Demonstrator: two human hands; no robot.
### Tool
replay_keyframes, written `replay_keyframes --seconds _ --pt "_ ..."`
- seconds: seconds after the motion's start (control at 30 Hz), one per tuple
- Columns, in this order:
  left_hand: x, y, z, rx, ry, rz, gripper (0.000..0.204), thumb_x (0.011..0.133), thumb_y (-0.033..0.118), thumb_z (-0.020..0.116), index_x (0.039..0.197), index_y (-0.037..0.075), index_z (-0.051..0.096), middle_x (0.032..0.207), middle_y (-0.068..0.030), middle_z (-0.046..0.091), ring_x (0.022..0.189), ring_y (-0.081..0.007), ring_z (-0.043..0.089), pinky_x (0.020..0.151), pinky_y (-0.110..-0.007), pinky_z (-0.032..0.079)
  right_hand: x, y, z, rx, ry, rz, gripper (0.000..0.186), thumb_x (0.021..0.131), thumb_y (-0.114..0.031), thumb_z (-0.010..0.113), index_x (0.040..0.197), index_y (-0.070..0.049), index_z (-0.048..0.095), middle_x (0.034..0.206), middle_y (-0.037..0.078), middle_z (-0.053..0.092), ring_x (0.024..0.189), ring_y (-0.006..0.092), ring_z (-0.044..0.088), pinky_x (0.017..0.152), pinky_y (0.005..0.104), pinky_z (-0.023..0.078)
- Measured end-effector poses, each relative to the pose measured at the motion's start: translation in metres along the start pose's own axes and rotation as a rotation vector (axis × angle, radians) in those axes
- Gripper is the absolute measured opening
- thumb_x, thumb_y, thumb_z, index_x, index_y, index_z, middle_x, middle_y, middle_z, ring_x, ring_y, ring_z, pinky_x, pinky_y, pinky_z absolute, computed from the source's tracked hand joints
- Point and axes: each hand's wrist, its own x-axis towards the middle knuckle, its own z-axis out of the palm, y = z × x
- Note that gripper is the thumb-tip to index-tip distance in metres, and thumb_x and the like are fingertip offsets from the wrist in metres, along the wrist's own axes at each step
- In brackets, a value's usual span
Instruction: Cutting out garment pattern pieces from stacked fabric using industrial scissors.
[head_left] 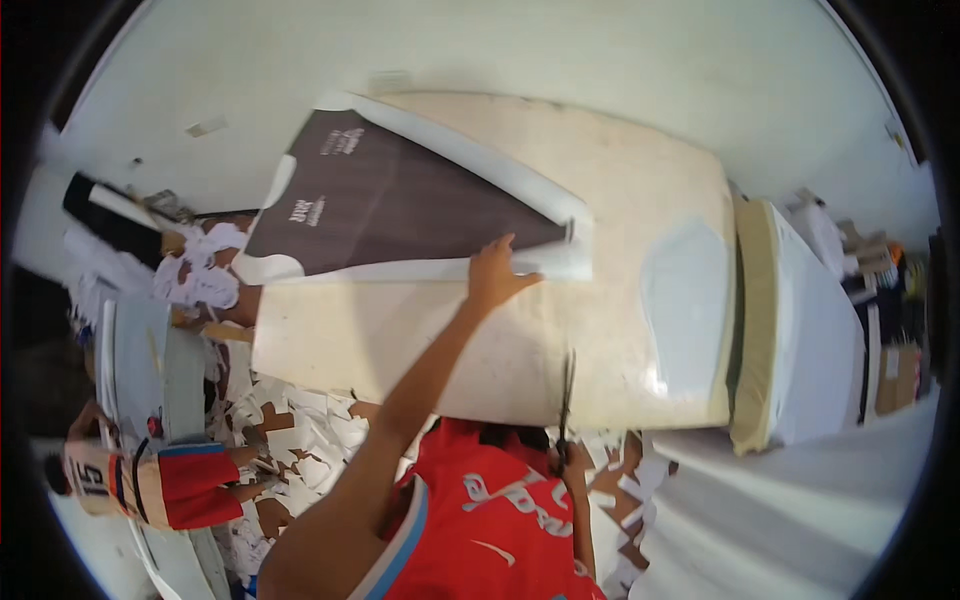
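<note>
A dark grey-brown printed panel (400, 195) with white margins lies on the cream-coloured padded table. Whether it is cloth or paper I cannot tell. My left hand (495, 276) rests on the panel's near edge, close to its narrow right end, with thumb and fingers apart. Down by the table's near edge, my right hand (574, 462) is closed around the handles of a pair of scissors (568, 390). Their dark blades point up and away, over the table's near edge and apart from the panel. My body partly hides the right hand.
The cream table (520, 350) has a pale blue patch (685, 290) on its right. Beyond stands a white surface (815, 330) with a yellowish edge. White scraps (325, 430) litter the floor. Another person (140, 485) works at a pale table (145, 350) on the left.
</note>
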Motion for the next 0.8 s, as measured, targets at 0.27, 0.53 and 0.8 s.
replay_keyframes --seconds 0.27,0.53,0.8 --pt "-0.035 0.003 0.006 -0.010 -0.338 0.058 0.069 0.062 0.041 0.083 0.119 0.012 0.058 0.104 -0.0060 0.057 0.097 -0.0252 0.059 0.082 -0.041 0.049 0.006 -0.073 0.021 0.083 0.051 0.021 0.030 0.087 -0.031 0.070 0.089 -0.004 0.056 0.064 0.002 0.054 0.054 0.0106 0.052 0.050 0.0273 0.041" --pt "-0.110 0.030 0.027 0.096 -0.301 0.623 0.034 0.074 0.014 0.065 0.108 0.014 0.066 0.093 -0.0060 0.055 0.090 -0.0238 0.056 0.075 -0.039 0.046 -0.033 -0.055 0.017 0.157 0.048 0.241 0.032 0.088 -0.036 0.067 0.090 -0.006 0.054 0.071 -0.002 0.048 0.064 0.0089 0.044 0.058 0.0252 0.038" --pt "-0.152 0.025 0.023 0.142 -0.209 0.718 0.031 0.072 0.010 0.060 0.102 0.015 0.071 0.093 -0.0044 0.055 0.092 -0.0232 0.053 0.077 -0.037 0.043 -0.044 -0.052 0.006 0.357 0.134 0.297 0.031 0.091 -0.035 0.065 0.090 -0.006 0.054 0.070 -0.004 0.049 0.059 0.0061 0.045 0.054 0.0220 0.037"
